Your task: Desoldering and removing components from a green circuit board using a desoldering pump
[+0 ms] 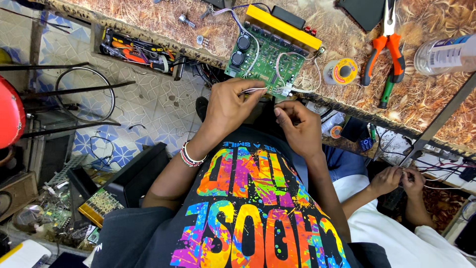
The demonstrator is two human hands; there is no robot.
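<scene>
A green circuit board [265, 62] with a yellow block along its far edge and two black capacitors lies on the brown patterned bench top [148, 20], at its near edge. My left hand [225, 106], with a beaded bracelet on the wrist, pinches thin white wires [252, 91] at the board's near edge. My right hand [297, 126] is curled just to the right, its fingertips on a small white connector and wires [286, 92] that lead off the board.
On the bench to the right lie a solder spool [342, 71], orange-handled pliers [391, 47], a green screwdriver [386, 92] and a clear plastic bottle [446, 54]. Another person's hands [401, 181] work at the lower right. Scrap boards [101, 201] clutter the tiled floor on the left.
</scene>
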